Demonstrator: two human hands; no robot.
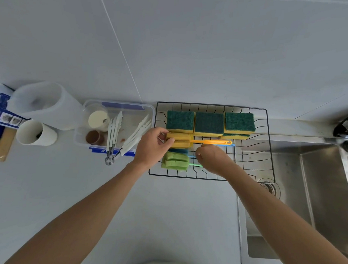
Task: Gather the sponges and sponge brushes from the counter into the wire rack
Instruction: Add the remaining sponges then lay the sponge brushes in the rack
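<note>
A black wire rack (268, 139) sits on the counter, partly over the sink. Along its back lie several green-and-yellow sponges (209, 123). In front of them lies a yellow sponge brush (179, 140) with an orange handle. My left hand (153, 149) grips its sponge head at the rack's left side. A blue sponge brush (179, 151) and a green sponge brush (175, 161) lie below it. My right hand (212, 160) hovers over the brush handles, fingers curled; what it holds is hidden.
Left of the rack stands a clear plastic box (116, 128) with white tongs and small cups. Further left are a white cup (36, 133) and a translucent jug (46, 103). A steel sink (305, 195) lies at the right, with a tap (345, 128).
</note>
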